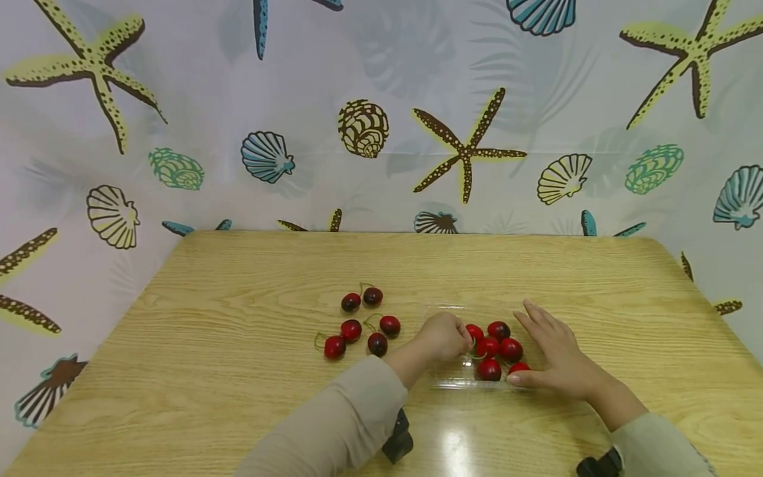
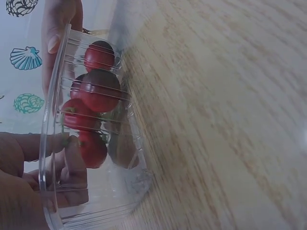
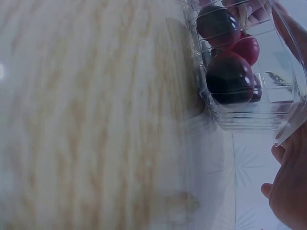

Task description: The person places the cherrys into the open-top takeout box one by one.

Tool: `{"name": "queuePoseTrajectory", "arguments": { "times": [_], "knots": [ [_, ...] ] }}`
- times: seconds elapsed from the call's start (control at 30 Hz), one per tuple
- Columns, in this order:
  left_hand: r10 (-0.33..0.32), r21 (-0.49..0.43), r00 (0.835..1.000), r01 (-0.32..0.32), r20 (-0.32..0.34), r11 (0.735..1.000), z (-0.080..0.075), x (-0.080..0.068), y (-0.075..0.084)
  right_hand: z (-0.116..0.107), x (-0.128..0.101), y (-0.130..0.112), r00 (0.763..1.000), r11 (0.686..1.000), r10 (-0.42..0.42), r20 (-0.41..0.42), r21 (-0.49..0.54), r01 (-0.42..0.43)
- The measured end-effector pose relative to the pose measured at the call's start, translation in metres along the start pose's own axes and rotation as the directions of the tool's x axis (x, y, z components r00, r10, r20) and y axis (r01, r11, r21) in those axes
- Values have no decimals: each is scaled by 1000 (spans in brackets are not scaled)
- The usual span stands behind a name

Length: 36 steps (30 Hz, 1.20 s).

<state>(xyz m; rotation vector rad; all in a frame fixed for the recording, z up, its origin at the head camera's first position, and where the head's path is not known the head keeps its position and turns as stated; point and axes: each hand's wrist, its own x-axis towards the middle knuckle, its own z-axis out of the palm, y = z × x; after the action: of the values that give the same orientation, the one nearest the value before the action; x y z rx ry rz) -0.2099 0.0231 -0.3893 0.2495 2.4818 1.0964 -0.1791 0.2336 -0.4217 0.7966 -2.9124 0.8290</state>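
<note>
A clear plastic container (image 1: 444, 379) sits on the wooden table (image 1: 238, 298) and holds several red cherries (image 1: 499, 349). My left hand (image 1: 460, 335) reaches over its left wall with curled fingers. In the left wrist view this left hand (image 2: 67, 153) seems to pinch the stem of one cherry (image 2: 92, 149) inside the container (image 2: 96, 203). My right hand (image 1: 539, 344) rests open against the container's right side, fingers straight and thumb along the front. In the right wrist view the container (image 3: 249, 117) shows dark cherries (image 3: 229, 76), with my right hand (image 3: 288, 187) beside its rim.
Several loose cherries (image 1: 352, 329) with green stems lie on the table just left of the container. A curtain printed with shells and starfish (image 1: 465, 152) hangs behind the table's far edge. The table edges run close on both sides.
</note>
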Motion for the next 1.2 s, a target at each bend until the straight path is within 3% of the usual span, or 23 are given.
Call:
{"name": "queuePoseTrajectory", "arguments": {
  "times": [0.2,0.57,0.73,0.9,1.2],
  "knots": [
    [-8,22,1000,8,-8,1000,2,1,0,0,0,1,1000,1000,4,4,3,-4],
    [-5,-134,999,10,35,991,-7,-5,3,1,1,1,1000,1000,23,15,2,-23],
    [20,-229,998,-6,58,973,-17,-14,4,1,1,1,1000,1000,15,8,0,-15],
    [28,-342,997,-3,69,940,-30,-22,3,1,1,0,1000,1000,6,2,-2,-6],
    [30,-396,996,5,81,918,-50,-33,-6,-1,0,-2,1000,1000,2,4,0,-2]
  ]
}}
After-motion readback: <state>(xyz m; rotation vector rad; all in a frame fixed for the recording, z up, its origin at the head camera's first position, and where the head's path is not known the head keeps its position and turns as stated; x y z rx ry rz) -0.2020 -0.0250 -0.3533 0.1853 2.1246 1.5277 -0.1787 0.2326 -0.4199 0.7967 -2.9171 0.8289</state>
